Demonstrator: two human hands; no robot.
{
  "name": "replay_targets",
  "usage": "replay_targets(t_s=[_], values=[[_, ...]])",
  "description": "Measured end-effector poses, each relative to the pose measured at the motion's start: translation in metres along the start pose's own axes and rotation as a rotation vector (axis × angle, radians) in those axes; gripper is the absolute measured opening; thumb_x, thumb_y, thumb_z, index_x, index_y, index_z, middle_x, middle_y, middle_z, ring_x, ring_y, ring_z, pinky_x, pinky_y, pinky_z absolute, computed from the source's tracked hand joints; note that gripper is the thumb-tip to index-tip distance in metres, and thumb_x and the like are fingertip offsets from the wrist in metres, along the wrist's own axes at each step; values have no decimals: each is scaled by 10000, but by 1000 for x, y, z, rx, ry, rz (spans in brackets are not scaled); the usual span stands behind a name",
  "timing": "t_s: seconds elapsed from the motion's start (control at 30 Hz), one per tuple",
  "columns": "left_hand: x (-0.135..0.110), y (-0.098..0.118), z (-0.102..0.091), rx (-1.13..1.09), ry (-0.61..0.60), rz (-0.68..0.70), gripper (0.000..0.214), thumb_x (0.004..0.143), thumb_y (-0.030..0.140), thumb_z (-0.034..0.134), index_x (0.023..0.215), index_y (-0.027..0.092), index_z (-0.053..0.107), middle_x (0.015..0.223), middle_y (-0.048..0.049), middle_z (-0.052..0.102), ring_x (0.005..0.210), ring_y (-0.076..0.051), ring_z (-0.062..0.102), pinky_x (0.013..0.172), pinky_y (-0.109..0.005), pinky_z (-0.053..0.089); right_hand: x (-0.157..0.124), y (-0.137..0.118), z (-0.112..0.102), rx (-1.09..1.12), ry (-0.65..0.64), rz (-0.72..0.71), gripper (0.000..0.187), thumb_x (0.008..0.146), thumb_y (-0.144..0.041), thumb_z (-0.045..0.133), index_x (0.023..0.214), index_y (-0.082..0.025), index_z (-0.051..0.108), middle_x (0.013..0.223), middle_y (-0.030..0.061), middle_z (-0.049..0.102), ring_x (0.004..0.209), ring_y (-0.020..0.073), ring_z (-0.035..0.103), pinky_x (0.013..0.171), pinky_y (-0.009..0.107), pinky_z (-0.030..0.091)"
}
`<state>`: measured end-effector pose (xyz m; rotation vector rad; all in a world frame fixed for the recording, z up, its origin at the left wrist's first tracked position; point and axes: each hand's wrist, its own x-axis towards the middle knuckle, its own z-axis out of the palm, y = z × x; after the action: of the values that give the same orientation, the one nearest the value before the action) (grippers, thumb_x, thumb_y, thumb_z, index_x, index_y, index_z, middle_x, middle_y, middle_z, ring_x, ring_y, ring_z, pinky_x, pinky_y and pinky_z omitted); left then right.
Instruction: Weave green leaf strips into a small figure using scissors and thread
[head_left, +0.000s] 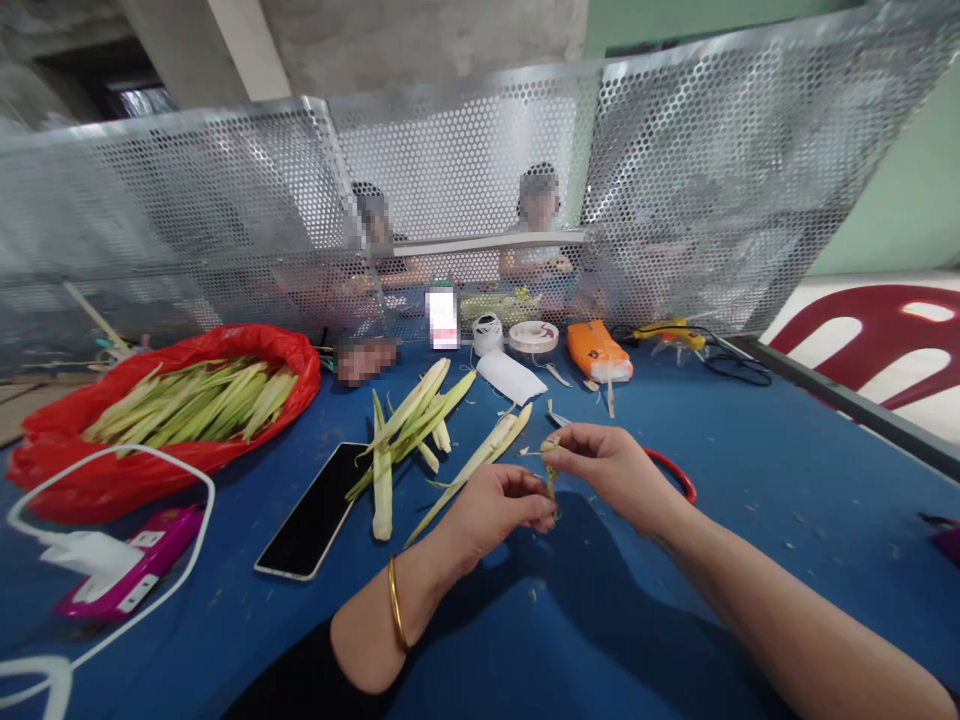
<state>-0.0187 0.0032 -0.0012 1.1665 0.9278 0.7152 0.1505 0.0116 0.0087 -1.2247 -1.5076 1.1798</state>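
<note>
Both my hands meet over the blue table (750, 470) and pinch a small folded strip of green leaf (551, 478). My left hand (499, 510), with a gold bangle on its wrist, holds the strip's lower end with closed fingers. My right hand (611, 468) pinches the upper end. Just left of my hands lie several loose pale green leaf strips (409, 430). A red bag (112, 475) at the far left holds a pile of more leaf strips (195, 400).
A black phone (315, 510) lies face up left of my hands. A pink power strip (124, 575) with a white cable sits at the front left. Thread spools, an orange box (598, 352) and a yellow glue gun (675, 335) stand by the perforated metal screen (712, 170); two people sit behind it. Red scissor handles (679, 475) peek out behind my right hand.
</note>
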Motion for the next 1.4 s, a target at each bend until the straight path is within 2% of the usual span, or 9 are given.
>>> replay_targets(t_s=[0.27,0.53,0.83,0.97,1.13,1.2,1.27,1.33,1.4], values=[[1,-3,-7,87,54,-54,219,622,306,767,681,153,622,575,-33,672,526,-116,587,578,-244,447,4,-3,-11,-35,133,-20,326,678,-479,726,631,-184,594,568,-44,510,548,107,419,537,253,329],[6,-6,-13,224,110,-110,151,664,273,691,685,142,616,591,-39,672,524,-105,582,525,-214,398,9,-8,-25,116,270,1,393,594,-523,789,717,-167,676,676,3,622,644,139,520,609,261,388],[3,-5,-5,285,60,-120,170,686,312,619,721,147,597,610,-20,662,551,-106,578,527,-213,371,13,-7,-34,326,326,-91,290,598,-407,827,717,-184,685,749,-8,633,684,120,521,656,238,399],[5,-11,-4,309,50,-111,178,683,318,613,730,147,592,617,-21,665,554,-103,568,525,-211,354,21,0,-52,386,306,24,338,584,-444,830,692,-183,645,608,-54,544,553,76,439,546,210,354],[8,-17,-5,326,33,-77,185,691,325,603,736,145,589,627,-29,669,562,-111,572,532,-218,360,37,27,-99,319,290,230,326,592,-367,850,641,-134,627,504,-50,520,447,69,433,469,214,354],[7,-17,-4,343,31,-71,179,697,321,597,733,145,589,629,-31,668,568,-115,574,547,-225,378,41,41,-120,294,400,304,260,699,-332,795,707,-126,637,572,-35,561,479,80,487,482,214,397],[6,-16,-3,359,29,-67,170,701,314,590,727,147,588,628,-30,666,573,-118,573,563,-232,393,43,55,-138,284,531,374,210,846,-310,671,938,-123,646,851,30,654,684,133,612,620,274,512],[6,-16,-2,370,27,-65,164,704,310,585,728,148,591,632,-31,667,581,-122,574,580,-238,406,44,65,-152,299,654,416,282,918,-312,579,1152,-154,584,1129,76,618,924,191,630,781,381,542],[5,-16,-2,376,27,-68,160,704,307,582,728,150,593,635,-30,666,586,-125,575,593,-244,416,45,71,-161,328,735,426,332,929,-321,562,1225,-172,547,1226,89,577,1017,219,609,843,430,528]])
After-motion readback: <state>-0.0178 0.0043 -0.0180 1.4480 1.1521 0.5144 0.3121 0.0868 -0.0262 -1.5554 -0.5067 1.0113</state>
